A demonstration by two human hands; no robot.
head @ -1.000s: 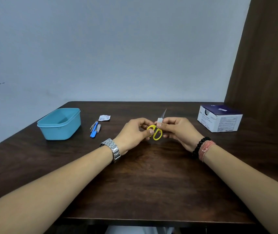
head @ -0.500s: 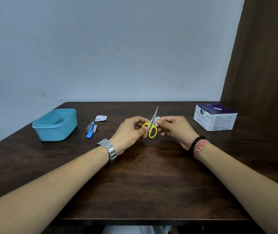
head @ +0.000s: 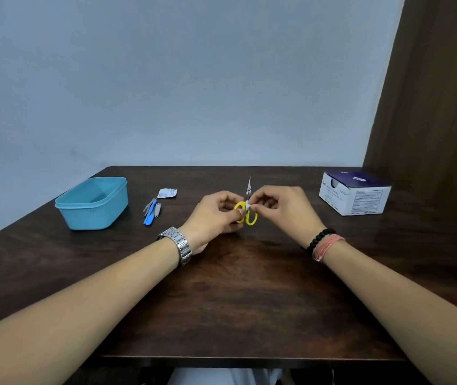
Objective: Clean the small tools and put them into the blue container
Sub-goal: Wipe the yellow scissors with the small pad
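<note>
Scissors (head: 246,211) being wiped, held above the middle of the table (head: 221,301).

Yellow loops pinched in the left hand (head: 212,215), blades pointing up; the right hand (head: 282,209) is closed on a small white pad (head: 248,204), probably a wipe, at the blade base. Light, stiff and sharp-tipped: best held by the handles. Other small tools (head: 150,211) lie just beside the blue container (head: 92,202).

Dark wooden tabletop (head: 235,301): blue container (head: 92,204) at left; small tools (head: 151,211) and torn white wrapper (head: 167,193) beside it; white-and-purple box (head: 353,195) at right.
</note>
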